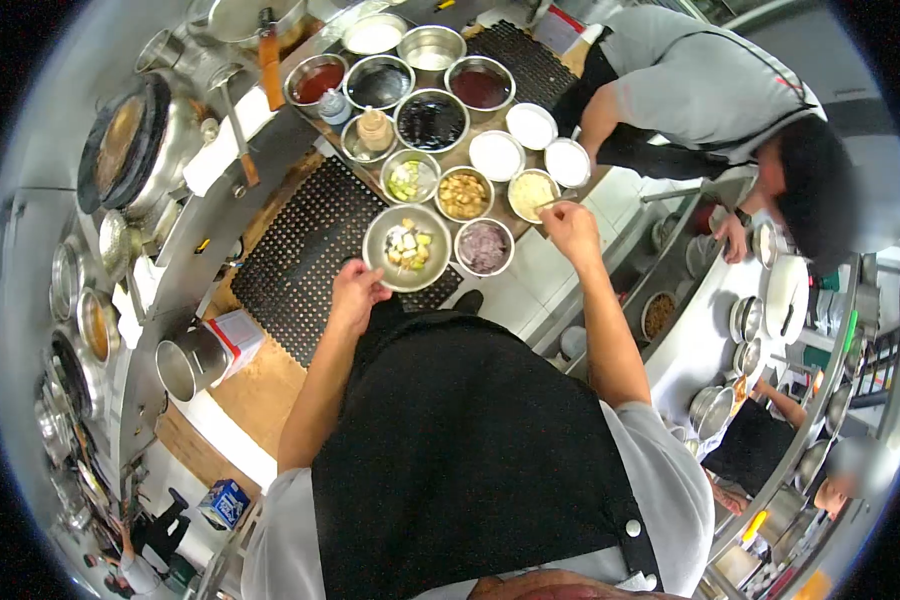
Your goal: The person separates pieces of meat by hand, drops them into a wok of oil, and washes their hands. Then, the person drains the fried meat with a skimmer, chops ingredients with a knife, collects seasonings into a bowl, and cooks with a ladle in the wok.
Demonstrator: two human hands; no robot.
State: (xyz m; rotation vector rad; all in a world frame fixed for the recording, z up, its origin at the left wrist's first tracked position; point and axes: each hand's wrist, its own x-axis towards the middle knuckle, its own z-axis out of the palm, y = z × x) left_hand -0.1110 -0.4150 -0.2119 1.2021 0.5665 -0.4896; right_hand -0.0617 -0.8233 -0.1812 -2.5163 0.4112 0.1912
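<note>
My left hand [358, 296] grips the rim of a metal bowl [378, 232] holding small pale, yellow and green chopped pieces [408, 245]. My right hand [572, 234] has its fingers pinched together at the edge of a small bowl of pale minced food [532, 188]; what they hold is too small to make out. Between my hands is a bowl of chopped purplish onion [483, 248]. Farther back stand a bowl of golden-brown chunks [463, 196] and one of light green pieces [405, 180].
Bowls of dark liquid [431, 121] and white contents [496, 156] crowd the counter. A co-worker [700, 90] bends over the right-hand counter [685, 320]. A wok [120, 145] and a ladle [235, 125] are on the left. Below lies a perforated black mat [305, 260].
</note>
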